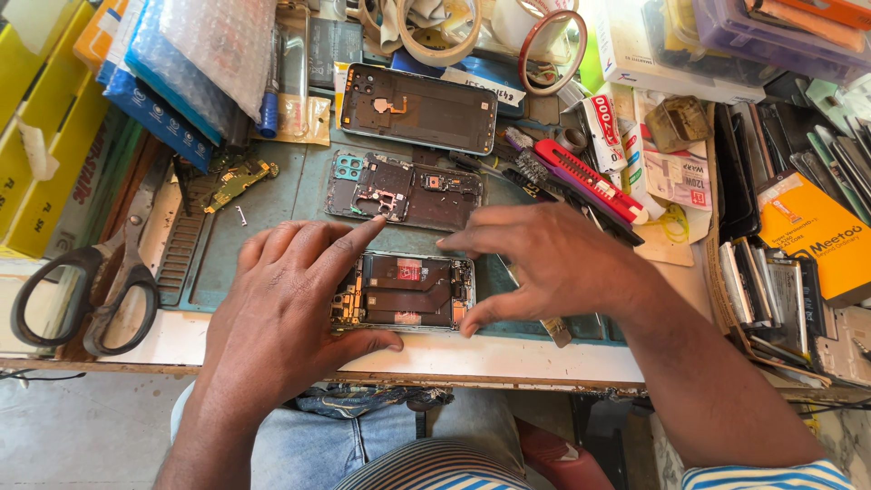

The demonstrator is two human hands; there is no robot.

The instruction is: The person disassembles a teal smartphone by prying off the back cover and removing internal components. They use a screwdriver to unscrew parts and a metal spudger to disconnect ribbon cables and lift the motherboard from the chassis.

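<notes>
Opened phone [406, 291] lying flat on mat [272, 195], near edge of bench, long axis left to right, back removed, boards and copper-toned parts exposed.

Left hand [286, 304] palm down over phone's left end: thumb pressed along near left corner, index finger stretched toward far edge, remaining fingers spread on mat to the left. Fingers apart, nothing clamped; phone braced between thumb and index finger rather than gripped.

Right hand [544, 263] arched over phone's right end: thumb tip touching near right corner, fingertips at far right edge. Fingers likewise spread, bracketing the phone without closing on it. Phone thus set between the 2 hands, centre uncovered.

Just beyond phone, inner frame [404, 192] with camera cut-outs at its left end; farther still, back cover [419, 109], inner side up. Small board [238, 181] and loose screw [241, 215] to far left on mat. Scissors [100, 281] at left, off the mat, handles toward near edge. Red knife [594, 181] and brush [531, 168] to far right of right hand. Tape rolls [552, 50] at far edge. Stacked phone parts [771, 290] at right. Yellow boxes [41, 127] at far left.
</notes>
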